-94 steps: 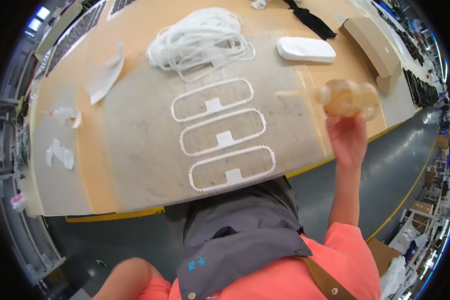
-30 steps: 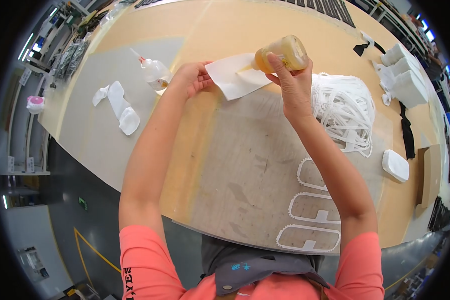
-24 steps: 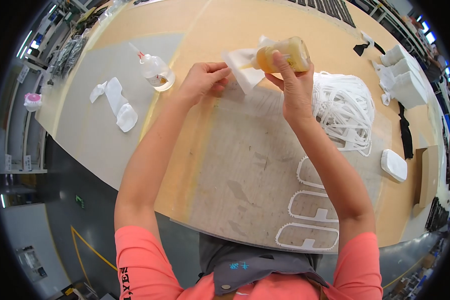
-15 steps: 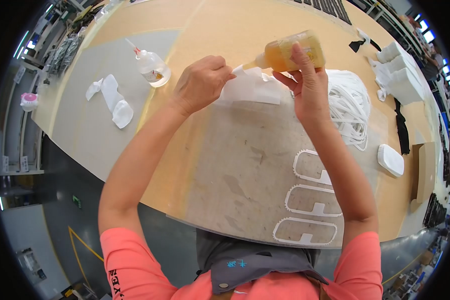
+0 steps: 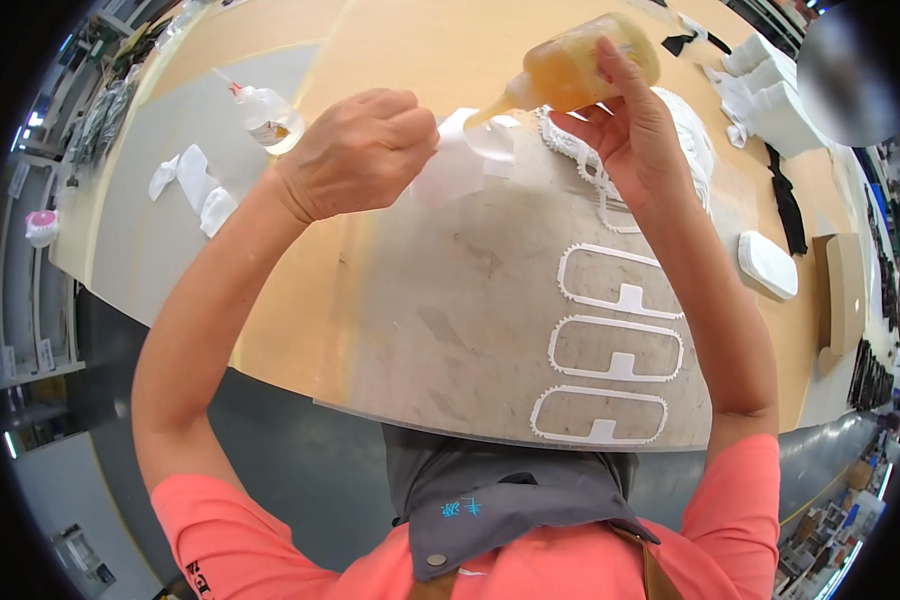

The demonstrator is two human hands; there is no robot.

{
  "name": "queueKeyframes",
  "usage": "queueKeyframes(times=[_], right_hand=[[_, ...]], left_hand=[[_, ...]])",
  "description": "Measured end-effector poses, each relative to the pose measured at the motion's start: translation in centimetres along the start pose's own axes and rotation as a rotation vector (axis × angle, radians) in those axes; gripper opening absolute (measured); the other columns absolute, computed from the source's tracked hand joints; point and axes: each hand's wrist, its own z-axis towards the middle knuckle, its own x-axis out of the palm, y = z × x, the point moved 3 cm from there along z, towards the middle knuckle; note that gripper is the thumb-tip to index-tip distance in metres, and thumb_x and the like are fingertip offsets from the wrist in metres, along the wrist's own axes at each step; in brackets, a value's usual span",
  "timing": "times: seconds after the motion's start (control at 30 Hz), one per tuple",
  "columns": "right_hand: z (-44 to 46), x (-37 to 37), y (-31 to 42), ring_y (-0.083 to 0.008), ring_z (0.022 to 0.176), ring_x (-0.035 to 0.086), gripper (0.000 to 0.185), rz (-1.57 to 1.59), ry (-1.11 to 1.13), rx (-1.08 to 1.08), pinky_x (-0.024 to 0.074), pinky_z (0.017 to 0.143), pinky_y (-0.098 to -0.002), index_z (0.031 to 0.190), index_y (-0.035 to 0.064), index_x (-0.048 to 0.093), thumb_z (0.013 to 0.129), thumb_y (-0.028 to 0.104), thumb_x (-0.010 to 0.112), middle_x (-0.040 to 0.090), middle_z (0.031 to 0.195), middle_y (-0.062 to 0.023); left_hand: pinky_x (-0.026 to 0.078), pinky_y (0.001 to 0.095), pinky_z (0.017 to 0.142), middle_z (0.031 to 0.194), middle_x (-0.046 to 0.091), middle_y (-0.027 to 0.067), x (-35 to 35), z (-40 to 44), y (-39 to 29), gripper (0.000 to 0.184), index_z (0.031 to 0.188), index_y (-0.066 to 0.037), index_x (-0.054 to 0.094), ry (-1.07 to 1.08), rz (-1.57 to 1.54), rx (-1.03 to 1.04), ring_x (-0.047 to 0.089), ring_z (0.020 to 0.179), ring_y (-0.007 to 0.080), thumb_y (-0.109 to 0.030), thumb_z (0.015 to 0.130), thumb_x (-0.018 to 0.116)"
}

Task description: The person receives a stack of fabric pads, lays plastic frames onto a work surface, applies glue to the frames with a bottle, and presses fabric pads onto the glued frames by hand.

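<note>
One bottle (image 5: 595, 62) fills the closed right grip (image 5: 638, 148); the left grip (image 5: 363, 152) pinches a sheet (image 5: 460, 170).

Left hand (image 5: 365, 150) hides its fingertips from me; hold on white sheet (image 5: 448, 168) unclear. Right hand (image 5: 638, 145) covers part of white bundle (image 5: 694, 135).

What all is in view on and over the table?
Table: 1, tan and grey, centre
Amber bottle: 1, amber, upper centre
Sheet: 1, white, at amber bottle's nozzle
Clear bottle: 1, clear, left
Scraps: count unclear, white, left
Frames: 3, white, near edge
Frame pile: uncountable, white, beyond frames
Pad: 1, white, right
Box: 1, tan, beside pad
Black cloth: 2, black, upper right
White stack: 1, white, upper right
Dark strips: uncountable, black, right edge
Left grip: 1, bare, left of sheet
Right grip: 1, bare, on amber bottle
</note>
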Motion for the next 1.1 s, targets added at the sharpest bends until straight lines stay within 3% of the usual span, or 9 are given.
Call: queueKeyframes(times=[0.1, 0.2, 0.3, 0.63, 0.8, 0.9, 1.0, 1.03, 1.1], right_hand=[[-2.4, -2.0, 2.1, -0.0197, 0.104, 0.066, 0.044, 0.105, -0.083, -0.126, 0.0626, 0.090, -0.0403, 0.117, 0.0002, 0.058, 0.097, 0.037, 0.069, 0.064, 0.112, -0.0082], [-6.2, -6.2, 4.0, -0.0188, 0.105, 0.066, 0.040, 0.157, -0.148, -0.181, 0.0616, 0.093, -0.0403, 0.118, 0.0021, 0.059, 0.099, 0.036, 0.067, 0.065, 0.113, -0.0068], [-10.6, -9.8, 4.2, -0.0183, 0.105, 0.066, 0.038, 0.173, -0.246, -0.173, 0.0611, 0.093, -0.0396, 0.120, 0.0056, 0.060, 0.100, 0.037, 0.065, 0.067, 0.116, -0.0068], [-19.8, -16.0, 3.6, -0.0206, 0.111, 0.066, 0.036, 0.189, -0.454, -0.123, 0.0618, 0.091, -0.0406, 0.115, 0.0096, 0.060, 0.098, 0.041, 0.067, 0.066, 0.120, -0.0076], [-23.5, -16.9, 3.2, -0.0243, 0.118, 0.064, 0.045, 0.019, -0.396, -0.192, 0.0605, 0.092, -0.0421, 0.123, 0.0047, 0.057, 0.096, 0.039, 0.070, 0.061, 0.131, -0.0138], [-24.8, -16.7, 2.0, -0.0299, 0.126, 0.060, 0.071, -0.301, -0.333, -0.362, 0.0571, 0.097, -0.0434, 0.147, 0.0072, 0.040, 0.095, 0.046, 0.068, 0.053, 0.143, -0.0206], [-24.8, -16.5, 1.0, -0.0340, 0.134, 0.051, 0.086, -0.439, -0.332, -0.470, 0.0484, 0.106, -0.0467, 0.143, 0.0039, 0.033, 0.085, 0.048, 0.080, 0.052, 0.141, -0.0256], [-24.8, -16.7, 0.6, -0.0351, 0.137, 0.049, 0.102, -0.474, -0.331, -0.419, 0.0443, 0.109, -0.0480, 0.146, 0.0075, 0.025, 0.078, 0.055, 0.084, 0.051, 0.142, -0.0263], [-24.7, -16.9, -0.2, -0.0358, 0.136, 0.049, 0.105, -0.511, -0.315, -0.405, 0.0452, 0.108, -0.0479, 0.145, 0.0087, 0.023, 0.075, 0.056, 0.084, 0.050, 0.143, -0.0265]], left_hand=[[0.046, 0.0321, 0.062, 0.080, 0.056, 0.0038, -0.2, -0.2, 0.4, 0.018, 0.076, -0.001, 0.063, -0.376, -0.050, -0.339, 0.054, 0.068, 0.0184, -0.008, 0.087, 0.074], [0.050, 0.0286, 0.062, 0.077, 0.066, 0.0035, 2.4, -3.2, 1.6, 0.020, 0.086, -0.001, 0.072, -0.465, -0.207, -1.114, 0.061, 0.067, 0.0127, -0.020, 0.091, 0.075], [0.049, 0.0244, 0.060, 0.076, 0.068, 0.0021, 6.7, -5.6, 2.0, 0.028, 0.094, 0.000, 0.075, -0.361, -0.602, -1.549, 0.061, 0.065, 0.0069, -0.027, 0.092, 0.074], [0.050, 0.0244, 0.058, 0.079, 0.073, 0.0035, 8.2, -6.5, -0.1, 0.036, 0.114, -0.004, 0.067, -0.251, -0.524, -1.562, 0.066, 0.068, 0.0092, -0.030, 0.089, 0.076], [0.053, 0.0270, 0.066, 0.095, 0.071, 0.0067, 7.0, -6.8, -0.9, 0.042, 0.122, -0.003, 0.066, -0.086, -0.355, -1.486, 0.068, 0.072, 0.0137, -0.031, 0.091, 0.073], [0.053, 0.0281, 0.070, 0.109, 0.065, 0.0076, 5.9, -8.8, -1.9, 0.041, 0.128, -0.005, 0.064, -0.095, -0.064, -1.320, 0.066, 0.076, 0.0144, -0.027, 0.094, 0.070], [0.051, 0.0284, 0.070, 0.116, 0.058, 0.0065, 2.6, -6.7, -6.4, 0.035, 0.130, -0.008, 0.065, -0.184, -0.021, -1.285, 0.060, 0.077, 0.0137, -0.018, 0.097, 0.066], [0.050, 0.0282, 0.068, 0.115, 0.059, 0.0062, 1.5, -5.5, -8.4, 0.035, 0.130, -0.009, 0.065, -0.177, -0.056, -1.287, 0.058, 0.075, 0.0134, -0.013, 0.096, 0.066], [0.048, 0.0267, 0.066, 0.111, 0.061, 0.0060, 0.1, -3.4, -12.4, 0.033, 0.128, -0.009, 0.067, -0.128, -0.147, -1.279, 0.055, 0.075, 0.0116, -0.007, 0.095, 0.066]])
